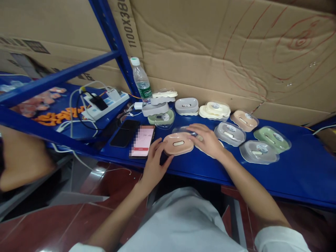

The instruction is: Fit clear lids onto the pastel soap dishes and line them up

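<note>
Flanking a smooth, oval peach dish point(181, 145), both hands point(154, 162) curve inward.

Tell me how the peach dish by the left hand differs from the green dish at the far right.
The peach dish shows no label, while the green dish carries a round one. The peach dish has the left hand at its edge; the green dish lies untouched. The peach dish's top looks bare, whereas clear plastic covers the green dish. Both are rounded oblongs with a slot-like middle.

oval dishes point(230, 133) on blue shelf point(309, 171)
</note>
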A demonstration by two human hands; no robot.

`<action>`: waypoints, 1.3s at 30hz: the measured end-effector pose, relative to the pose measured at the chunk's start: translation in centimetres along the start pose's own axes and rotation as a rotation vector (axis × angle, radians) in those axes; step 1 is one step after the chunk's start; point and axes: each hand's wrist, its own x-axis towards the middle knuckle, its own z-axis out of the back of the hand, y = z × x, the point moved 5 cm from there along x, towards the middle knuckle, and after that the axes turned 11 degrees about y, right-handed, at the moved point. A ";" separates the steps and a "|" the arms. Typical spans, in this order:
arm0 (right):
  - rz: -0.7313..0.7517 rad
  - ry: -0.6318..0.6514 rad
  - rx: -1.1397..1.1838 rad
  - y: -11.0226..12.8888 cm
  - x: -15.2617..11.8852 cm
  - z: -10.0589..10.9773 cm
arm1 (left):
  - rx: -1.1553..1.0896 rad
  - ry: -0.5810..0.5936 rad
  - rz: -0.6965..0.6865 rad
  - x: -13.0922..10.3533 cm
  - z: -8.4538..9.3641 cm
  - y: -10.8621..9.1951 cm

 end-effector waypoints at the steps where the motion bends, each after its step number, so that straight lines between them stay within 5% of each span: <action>1: 0.038 0.025 0.015 0.9 -0.6 -0.5 | -0.034 -0.005 0.007 0.0 0.1 0.2; 6: 0.146 0.150 0.016 2.5 -2.3 -2.6 | -0.056 0.029 -0.013 0.0 0.3 0.5; 20: 0.227 0.262 -0.257 3.2 -2.1 -3.8 | -0.096 0.052 0.050 -0.2 0.0 1.6; 39: 0.159 0.219 -0.162 1.1 -1.5 -3.9 | -0.129 0.042 -0.027 -0.3 0.6 0.6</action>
